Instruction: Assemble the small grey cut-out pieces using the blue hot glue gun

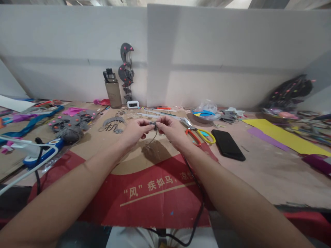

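A small dark grey piece [154, 125], perhaps felt or yarn, is pinched between my two hands above the cardboard; its exact kind is too small to tell. My left hand [138, 131] grips it from the left with thumb and fingertips. From the right, my right hand [169, 129] closes on it the same way. A thin grey strand [153, 139] dangles below it toward the board. Just left of my left hand lies a curved grey cut-out [113, 123]. Scissors [198, 132] with red and yellow handles rest right of my right hand.
Red and tan cardboard [155, 206] covers the table's front. A black phone [228, 144] and yellow sheet [284, 134] lie to the right. At the left are grey pinned pieces [73, 122] and a blue-white tool [43, 151]. A bottle [113, 91] stands by the white partition [219, 44].
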The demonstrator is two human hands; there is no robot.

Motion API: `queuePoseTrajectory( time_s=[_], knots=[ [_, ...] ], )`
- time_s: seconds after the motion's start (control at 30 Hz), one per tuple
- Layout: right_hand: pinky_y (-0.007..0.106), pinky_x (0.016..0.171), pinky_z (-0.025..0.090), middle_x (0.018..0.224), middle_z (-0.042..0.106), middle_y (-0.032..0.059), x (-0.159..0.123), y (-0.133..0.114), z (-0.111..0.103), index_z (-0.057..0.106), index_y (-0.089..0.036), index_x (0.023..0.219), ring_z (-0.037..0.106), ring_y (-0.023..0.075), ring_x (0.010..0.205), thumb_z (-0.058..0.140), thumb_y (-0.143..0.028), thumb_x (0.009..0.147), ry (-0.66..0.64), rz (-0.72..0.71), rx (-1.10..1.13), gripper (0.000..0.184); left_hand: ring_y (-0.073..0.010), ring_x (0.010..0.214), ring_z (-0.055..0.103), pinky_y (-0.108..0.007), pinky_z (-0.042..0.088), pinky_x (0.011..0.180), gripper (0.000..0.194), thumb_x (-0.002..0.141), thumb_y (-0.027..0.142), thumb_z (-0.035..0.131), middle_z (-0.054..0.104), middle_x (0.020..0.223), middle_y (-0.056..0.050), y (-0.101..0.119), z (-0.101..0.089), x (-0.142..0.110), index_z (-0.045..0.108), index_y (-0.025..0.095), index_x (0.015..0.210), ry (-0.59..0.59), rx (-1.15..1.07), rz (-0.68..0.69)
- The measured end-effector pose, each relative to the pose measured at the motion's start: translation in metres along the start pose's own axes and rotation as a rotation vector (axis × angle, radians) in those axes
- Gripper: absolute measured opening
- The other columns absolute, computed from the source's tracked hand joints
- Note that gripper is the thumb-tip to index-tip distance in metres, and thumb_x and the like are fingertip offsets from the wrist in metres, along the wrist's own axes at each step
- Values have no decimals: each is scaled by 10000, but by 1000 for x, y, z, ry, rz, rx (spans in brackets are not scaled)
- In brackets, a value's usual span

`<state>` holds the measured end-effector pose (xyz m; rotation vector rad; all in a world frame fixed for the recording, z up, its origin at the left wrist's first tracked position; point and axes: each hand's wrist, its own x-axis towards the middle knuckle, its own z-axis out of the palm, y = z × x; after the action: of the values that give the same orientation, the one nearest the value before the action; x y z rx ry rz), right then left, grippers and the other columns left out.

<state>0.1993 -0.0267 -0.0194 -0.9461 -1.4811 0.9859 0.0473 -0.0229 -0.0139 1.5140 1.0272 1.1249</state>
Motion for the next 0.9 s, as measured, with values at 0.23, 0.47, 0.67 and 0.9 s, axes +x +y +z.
queuePoseTrajectory(
  time_s=[0.23,0.47,0.67,0.9],
  knots=[
    [237,549,337,626,475,-39,0,3,-2,497,-183,701,416,88,567,531,-254,712,81,-80,-181,79,-88,565,559,-241,483,582,208,674,287,700,615,659,-23,2,4,-2,634,122,782,-118,-103,-45],
    [233,545,389,675,480,-40,3,3,-3,491,-194,777,437,75,546,557,-392,740,38,46,105,212,-122,608,623,-260,519,598,188,688,238,692,633,680,-40,-2,1,2,588,119,790,-58,-224,-83],
    [236,543,388,638,469,-40,1,8,0,482,-202,740,436,87,562,567,-345,731,-17,33,-35,167,-133,644,621,-213,478,503,217,666,280,703,626,710,-44,-1,-1,2,600,125,777,-21,-135,-69],
    [254,559,355,610,456,-37,2,12,-2,467,-200,701,424,98,570,528,-271,756,-31,-60,-179,108,-92,524,511,-195,405,429,205,677,347,673,567,603,-12,0,-3,2,633,153,735,-3,-10,4]
  ],
)
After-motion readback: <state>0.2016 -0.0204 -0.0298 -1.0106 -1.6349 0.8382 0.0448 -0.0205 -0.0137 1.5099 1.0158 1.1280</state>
